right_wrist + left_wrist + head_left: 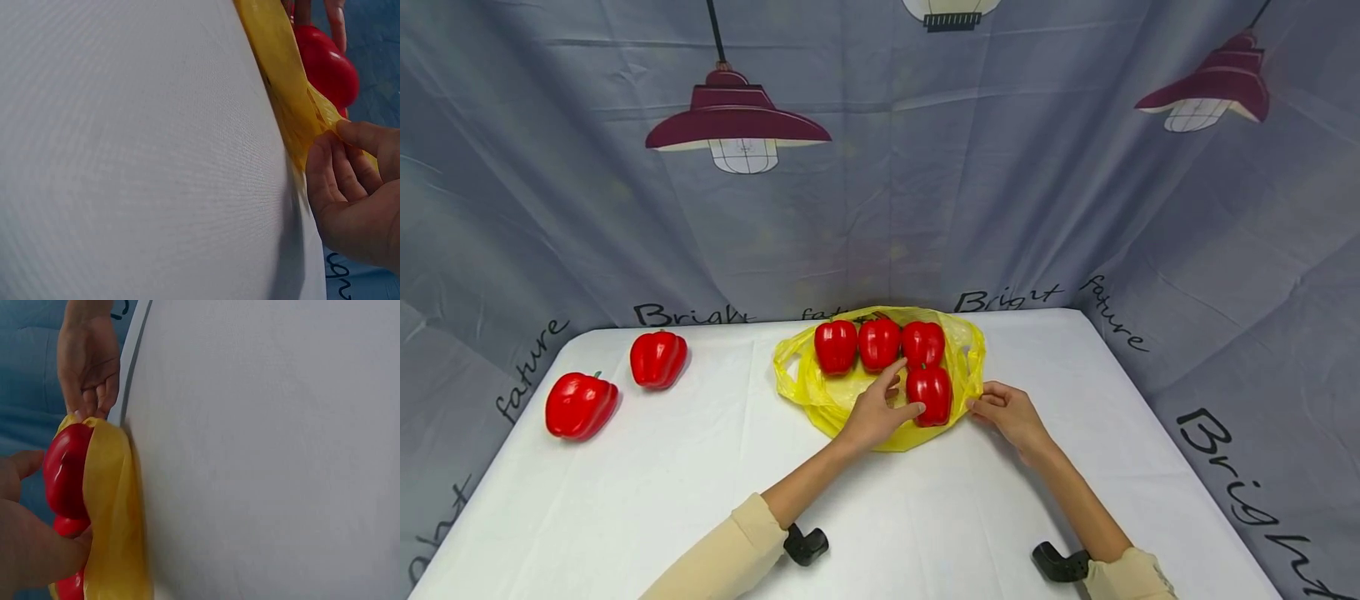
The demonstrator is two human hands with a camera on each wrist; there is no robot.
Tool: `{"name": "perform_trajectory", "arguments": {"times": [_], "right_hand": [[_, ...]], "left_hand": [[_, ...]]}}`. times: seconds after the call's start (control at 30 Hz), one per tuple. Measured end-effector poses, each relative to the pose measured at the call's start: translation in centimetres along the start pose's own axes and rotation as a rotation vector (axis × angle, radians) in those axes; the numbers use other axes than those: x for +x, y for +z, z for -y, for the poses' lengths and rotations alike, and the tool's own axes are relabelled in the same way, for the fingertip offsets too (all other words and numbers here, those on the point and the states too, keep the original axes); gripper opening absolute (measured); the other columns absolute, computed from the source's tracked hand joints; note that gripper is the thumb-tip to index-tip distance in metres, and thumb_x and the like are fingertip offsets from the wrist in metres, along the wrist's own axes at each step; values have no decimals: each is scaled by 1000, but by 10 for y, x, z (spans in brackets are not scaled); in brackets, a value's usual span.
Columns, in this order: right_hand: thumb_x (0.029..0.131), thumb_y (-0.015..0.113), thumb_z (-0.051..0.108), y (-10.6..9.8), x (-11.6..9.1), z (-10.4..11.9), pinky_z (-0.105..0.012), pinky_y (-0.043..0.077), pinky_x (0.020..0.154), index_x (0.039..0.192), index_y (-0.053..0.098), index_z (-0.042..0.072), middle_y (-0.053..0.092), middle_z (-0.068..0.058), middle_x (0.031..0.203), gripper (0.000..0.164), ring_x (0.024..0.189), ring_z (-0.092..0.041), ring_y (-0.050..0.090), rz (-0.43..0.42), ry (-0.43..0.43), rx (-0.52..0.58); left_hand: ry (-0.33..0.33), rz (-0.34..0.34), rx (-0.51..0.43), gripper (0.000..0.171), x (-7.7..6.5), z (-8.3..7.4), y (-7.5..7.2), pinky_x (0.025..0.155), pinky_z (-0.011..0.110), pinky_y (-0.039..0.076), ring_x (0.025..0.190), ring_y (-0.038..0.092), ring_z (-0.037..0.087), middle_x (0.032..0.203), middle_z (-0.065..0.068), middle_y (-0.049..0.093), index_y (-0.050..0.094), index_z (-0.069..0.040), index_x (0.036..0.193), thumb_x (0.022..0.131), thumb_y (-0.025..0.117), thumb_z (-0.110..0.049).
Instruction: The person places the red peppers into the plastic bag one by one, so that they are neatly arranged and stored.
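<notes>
A yellow plastic bag [842, 408] lies spread on the table, with several red bell peppers [878, 344] on it and its edges standing up around them. At the nearest bell pepper [929, 396] is my left hand [876, 412], thumb and fingers spread apart beside it; whether they touch it is hard to tell. My right hand [1011, 417] pinches the bag's right edge between thumb and fingers, as the right wrist view shows with the yellow bag [275, 62] and the hand [356, 194].
Two more red bell peppers stand apart on the left of the white table [685, 483]: one near the back [658, 360], the other [580, 406] closer to the left edge. A grey-blue curtain [880, 208] with printed lamps and lettering hangs behind and beside the table.
</notes>
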State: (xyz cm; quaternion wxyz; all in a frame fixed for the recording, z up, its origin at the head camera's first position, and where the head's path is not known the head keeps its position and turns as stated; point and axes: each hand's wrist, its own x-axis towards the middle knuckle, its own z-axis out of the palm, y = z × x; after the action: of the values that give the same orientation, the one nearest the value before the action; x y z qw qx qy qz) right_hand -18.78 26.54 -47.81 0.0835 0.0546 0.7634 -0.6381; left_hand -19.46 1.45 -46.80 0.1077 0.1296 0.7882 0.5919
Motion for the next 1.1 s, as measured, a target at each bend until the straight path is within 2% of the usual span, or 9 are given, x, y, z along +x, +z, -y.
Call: {"name": "perform_trajectory", "arguments": {"times": [0.13,0.3,0.53,0.83,0.9,1.1], "right_hand": [[95,68,6,-2,-1,0,-30,57,85,121,57,-11,69,-8,92,33,89,-18,69,3,-7,10],[95,69,6,-3,-2,-2,-30,56,85,122,57,-12,69,-8,93,35,89,-16,69,9,-23,28],[94,69,6,-4,-3,-3,-29,56,85,123,58,-13,70,-10,97,37,90,-16,70,-3,-42,17],[93,70,6,-5,-2,-5,-26,57,81,121,60,-13,71,-9,96,36,88,-15,70,-23,-62,-21],[93,71,6,-5,-2,-4,-26,57,81,121,61,-13,71,-9,95,35,87,-15,69,-23,-60,-22],[93,71,7,-4,-2,-3,-26,57,81,121,62,-12,71,-9,95,35,87,-16,69,-16,-49,-36]], "left_hand": [[68,-1,1,70,-7,0,-18,108,48,41,132,47,38,149,18,45,39,-14,154,92,72,-20],[128,-55,27,67,-17,2,-49,108,51,40,133,47,38,149,16,46,42,-10,152,92,73,-17],[106,-159,57,63,-35,-2,-103,109,49,39,133,47,34,149,16,46,45,-8,149,93,72,-15],[67,-283,106,62,-69,-4,-172,109,47,38,135,45,33,147,19,46,42,-6,150,96,69,-16],[64,-307,134,63,-77,-3,-186,108,44,38,135,45,33,147,19,46,41,-5,151,97,69,-19],[54,-404,223,65,-102,-1,-223,99,17,42,133,45,37,146,19,46,39,-7,152,97,67,-27]]}}
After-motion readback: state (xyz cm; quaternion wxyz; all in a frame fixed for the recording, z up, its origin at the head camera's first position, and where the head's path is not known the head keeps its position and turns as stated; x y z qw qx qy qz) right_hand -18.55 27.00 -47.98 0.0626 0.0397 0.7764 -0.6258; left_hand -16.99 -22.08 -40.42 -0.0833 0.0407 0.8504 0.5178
